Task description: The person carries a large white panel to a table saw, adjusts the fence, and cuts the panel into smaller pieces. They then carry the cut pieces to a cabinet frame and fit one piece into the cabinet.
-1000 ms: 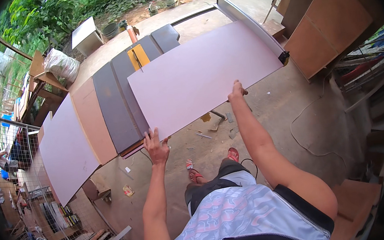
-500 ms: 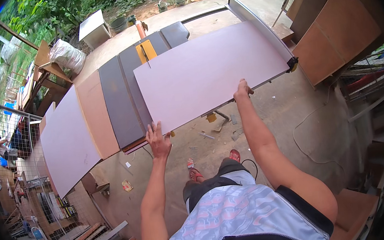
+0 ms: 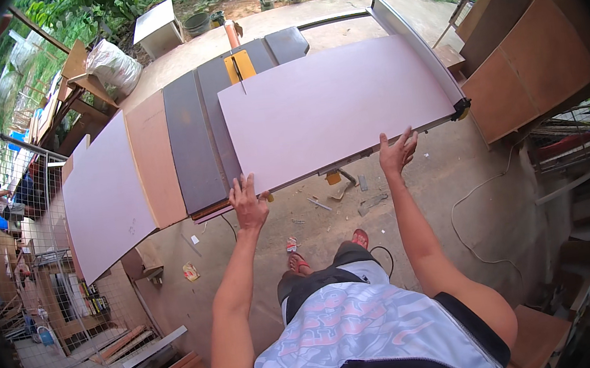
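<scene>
A pale pink board [image 3: 330, 105] lies on a table saw with a dark top [image 3: 192, 144], a yellow insert [image 3: 241, 64] and a long metal fence [image 3: 418, 56] at the right. My left hand [image 3: 249, 202] touches the board's near left corner, fingers spread. My right hand [image 3: 396, 150] is at the board's near edge farther right, fingers apart; whether they touch it is unclear. Left of the dark top lie a tan panel [image 3: 154, 159] and another pink board [image 3: 103, 204].
Wooden cabinets [image 3: 528, 77] stand at the right, and a wire-mesh fence [image 3: 23, 234] with stacked wood at the left. Cords [image 3: 469, 194] and scraps lie on the concrete floor by my feet. A white box [image 3: 155, 30] stands at the back. A person [image 3: 2, 200] is at the far left.
The pink board has shifted slightly away from me on the saw. My right hand has loosened its hold and spread its fingers, moving a little rightward. The view has shifted slightly.
</scene>
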`<state>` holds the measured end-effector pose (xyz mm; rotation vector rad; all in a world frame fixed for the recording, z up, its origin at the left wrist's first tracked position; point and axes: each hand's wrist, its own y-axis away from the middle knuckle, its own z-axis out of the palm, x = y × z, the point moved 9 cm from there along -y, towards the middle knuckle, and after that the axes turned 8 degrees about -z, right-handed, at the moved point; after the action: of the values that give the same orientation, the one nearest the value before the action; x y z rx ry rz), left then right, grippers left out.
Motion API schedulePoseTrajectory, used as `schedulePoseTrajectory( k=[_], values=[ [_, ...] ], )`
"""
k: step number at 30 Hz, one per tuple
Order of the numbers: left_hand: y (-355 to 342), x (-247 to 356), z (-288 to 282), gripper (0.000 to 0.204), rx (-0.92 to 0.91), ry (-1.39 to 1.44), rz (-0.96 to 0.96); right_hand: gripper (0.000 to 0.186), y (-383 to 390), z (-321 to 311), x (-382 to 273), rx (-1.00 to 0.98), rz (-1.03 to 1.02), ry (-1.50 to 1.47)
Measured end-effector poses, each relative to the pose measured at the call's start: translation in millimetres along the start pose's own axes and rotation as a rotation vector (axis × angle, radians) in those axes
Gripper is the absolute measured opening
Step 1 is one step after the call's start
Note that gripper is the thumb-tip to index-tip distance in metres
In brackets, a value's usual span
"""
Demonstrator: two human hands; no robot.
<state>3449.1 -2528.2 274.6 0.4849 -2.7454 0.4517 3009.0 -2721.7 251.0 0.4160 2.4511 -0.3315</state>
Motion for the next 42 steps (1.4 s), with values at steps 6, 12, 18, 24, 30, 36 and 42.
schedulePoseTrajectory(
  k=[6, 12, 18, 24, 30, 36, 42],
  values=[
    [2.8, -1.5, 3.6, 0.069, -0.012, 0.004, -0.017, 0.054, 26.9, 0.5, -57.9, -0.293, -1.002, 0.336],
    [4.2, -8.4, 7.6, 0.064, -0.02, 0.016, 0.007, 0.046, 11.9, 14.0, -52.0, -0.354, -1.145, 0.326],
    [4.4, -10.9, 9.8, 0.059, 0.004, 0.023, 0.051, 0.046, 11.1, 17.0, -51.1, -0.352, -1.157, 0.322],
    [0.3, -11.2, 7.9, 0.055, -0.008, 0.034, 0.045, 0.045, 5.7, 20.1, -54.3, -0.382, -1.135, 0.349],
    [-7.5, -10.4, 8.9, 0.054, 0.004, 0.023, 0.062, 0.045, 2.1, 21.8, -59.2, -0.391, -1.137, 0.311],
    [-12.4, -13.4, 11.3, 0.052, -0.013, 0.037, 0.12, 0.047, -1.9, 28.1, -57.9, -0.364, -1.15, 0.327],
    [-20.3, -20.1, 15.1, 0.051, -0.115, 0.114, 0.197, 0.053, -6.9, 32.3, -58.6, -0.379, -1.142, 0.317]
  ],
)
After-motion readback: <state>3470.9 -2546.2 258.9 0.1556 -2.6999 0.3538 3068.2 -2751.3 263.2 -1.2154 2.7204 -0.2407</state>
